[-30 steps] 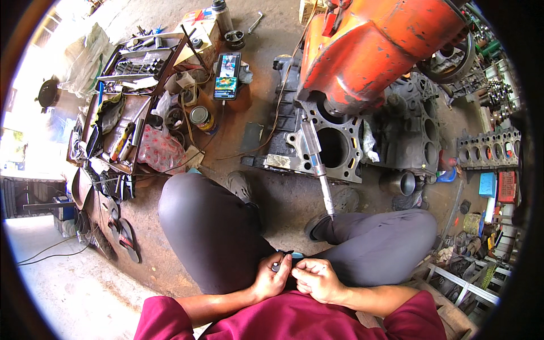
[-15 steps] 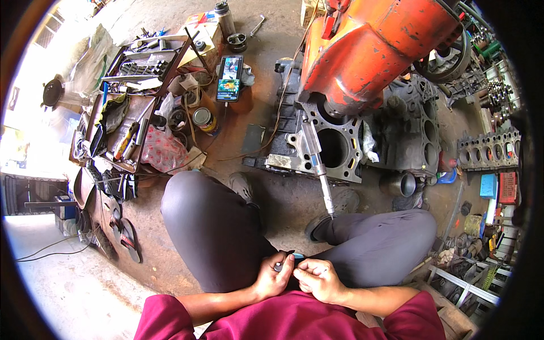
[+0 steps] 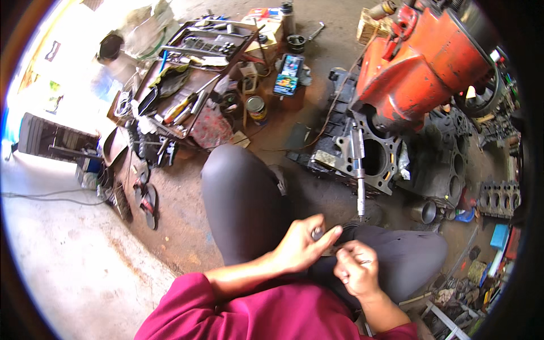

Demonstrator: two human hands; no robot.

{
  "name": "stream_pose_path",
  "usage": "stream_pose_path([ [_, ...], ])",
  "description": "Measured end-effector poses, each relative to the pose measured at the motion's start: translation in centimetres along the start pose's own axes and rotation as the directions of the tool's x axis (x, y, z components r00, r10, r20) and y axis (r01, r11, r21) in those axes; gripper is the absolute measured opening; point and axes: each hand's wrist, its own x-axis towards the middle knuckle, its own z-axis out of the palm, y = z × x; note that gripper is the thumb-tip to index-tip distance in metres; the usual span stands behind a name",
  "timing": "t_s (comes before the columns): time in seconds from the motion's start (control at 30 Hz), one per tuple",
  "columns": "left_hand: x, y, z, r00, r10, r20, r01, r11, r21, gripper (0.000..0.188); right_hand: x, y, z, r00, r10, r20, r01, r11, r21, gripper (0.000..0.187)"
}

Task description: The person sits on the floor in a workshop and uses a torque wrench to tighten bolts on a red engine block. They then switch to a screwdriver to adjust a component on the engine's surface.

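Note:
Over my lap, my left hand (image 3: 299, 245) is closed around a small dark metal cylinder (image 3: 317, 233), whose round end shows by the thumb. Close beside it, my right hand (image 3: 357, 267) has its fingers curled in a pinch; whatever is between them is too small to make out. Ahead of my hands, a long silver rod-shaped tool (image 3: 358, 161) leans over an engine block (image 3: 343, 156) with a large round bore. The head of a worn orange machine (image 3: 416, 73) stands above that block's far end.
At left, metal trays (image 3: 190, 102) hold several hand tools. A phone (image 3: 288, 75) with a lit screen and a tin can (image 3: 256, 109) stand farther ahead. More engine blocks (image 3: 501, 199) and a metal sleeve (image 3: 423, 212) are at right. Sandals (image 3: 148, 207) lie on the floor.
My hands have risen away from my waist, and the left one has opened its thumb outward somewhat. The view has turned left, so the surroundings appear farther right.

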Motion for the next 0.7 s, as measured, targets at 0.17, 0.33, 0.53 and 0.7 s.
stream_pose_path([
  [0.17,3.4,4.7,-8.7,0.948,0.312,-0.07,-0.26,0.879,0.399,0.027,-0.3,-4.9,-2.1,0.898,-0.428,-0.101,0.405,0.895,-0.187,0.012],
  [0.33,5.6,7.5,-20.3,0.792,0.579,-0.195,-0.233,0.581,0.78,0.032,-0.6,-8.6,-7.7,0.663,-0.723,-0.196,0.581,0.661,-0.475,0.017],
  [0.53,11.4,7.0,-35.0,0.872,0.316,-0.373,0.168,0.522,0.836,0.049,-0.1,-9.1,-13.8,0.512,-0.791,-0.334,0.352,0.548,-0.758,0.022],
  [0.7,16.2,1.4,-41.9,0.876,0.283,-0.392,0.243,0.444,0.863,0.047,0.9,-7.4,-15.1,0.517,-0.759,-0.396,0.321,0.601,-0.732,0.023],
])
